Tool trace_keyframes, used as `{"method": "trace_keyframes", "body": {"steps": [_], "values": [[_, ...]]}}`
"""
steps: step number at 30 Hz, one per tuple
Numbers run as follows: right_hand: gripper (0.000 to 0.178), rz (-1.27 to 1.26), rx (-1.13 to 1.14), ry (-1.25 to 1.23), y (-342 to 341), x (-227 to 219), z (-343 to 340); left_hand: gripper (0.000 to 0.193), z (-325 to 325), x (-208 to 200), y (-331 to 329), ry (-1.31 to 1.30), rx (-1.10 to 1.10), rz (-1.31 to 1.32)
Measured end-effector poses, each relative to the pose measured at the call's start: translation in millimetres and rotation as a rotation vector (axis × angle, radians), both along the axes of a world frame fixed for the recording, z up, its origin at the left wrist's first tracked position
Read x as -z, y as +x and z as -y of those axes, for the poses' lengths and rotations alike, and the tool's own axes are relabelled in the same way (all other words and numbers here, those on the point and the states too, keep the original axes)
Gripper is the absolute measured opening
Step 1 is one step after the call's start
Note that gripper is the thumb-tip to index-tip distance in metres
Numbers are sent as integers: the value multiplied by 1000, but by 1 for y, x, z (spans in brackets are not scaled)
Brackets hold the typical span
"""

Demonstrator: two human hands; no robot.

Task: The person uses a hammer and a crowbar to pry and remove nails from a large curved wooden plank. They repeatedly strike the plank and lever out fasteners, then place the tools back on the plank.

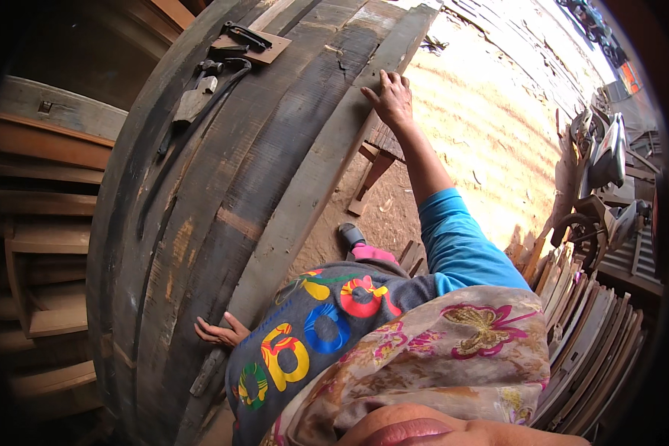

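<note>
Sunlit ground [490, 126]; grey plank [301, 197] beneath right grip [392, 100].

A motorcycle [608, 162] stands beside a sunlit dirt yard [490, 141], near a packed row of wooden boards [591, 349] at right; wooden frames [59, 321] crowd the far left, and a hammer [209, 66] lies beside a curved dark bar [239, 73].

The planked tabletop [215, 186] in front of me is dark, scuffed, matt wood; its grey edge board [297, 208], wood too, looks smoother; the hammer head [209, 67] seems dull metal; scarf [424, 368] and blue sleeve [472, 245] are cloth; those stacked boards [583, 357] over there, matt wood.
</note>
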State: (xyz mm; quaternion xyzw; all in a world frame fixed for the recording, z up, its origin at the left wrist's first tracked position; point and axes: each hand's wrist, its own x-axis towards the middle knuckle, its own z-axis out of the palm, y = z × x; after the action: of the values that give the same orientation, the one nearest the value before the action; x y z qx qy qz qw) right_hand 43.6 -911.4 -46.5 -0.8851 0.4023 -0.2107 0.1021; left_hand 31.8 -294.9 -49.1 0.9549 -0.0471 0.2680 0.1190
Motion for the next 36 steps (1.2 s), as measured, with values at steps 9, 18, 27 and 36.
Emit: {"method": "trace_keyframes", "body": {"steps": [9,18,27,36], "values": [[42,-41,50,139,11,-3,2,75,5,10,11,127,-24,76],[52,-6,105,104,22,13,-6,69,17,1,9,159,-37,77],[42,135,-212,-59,96,-38,-26,69,37,-21,7,111,-55,-78],[51,-88,-404,162,365,-24,-18,77,18,-28,10,56,-93,-162]]}}
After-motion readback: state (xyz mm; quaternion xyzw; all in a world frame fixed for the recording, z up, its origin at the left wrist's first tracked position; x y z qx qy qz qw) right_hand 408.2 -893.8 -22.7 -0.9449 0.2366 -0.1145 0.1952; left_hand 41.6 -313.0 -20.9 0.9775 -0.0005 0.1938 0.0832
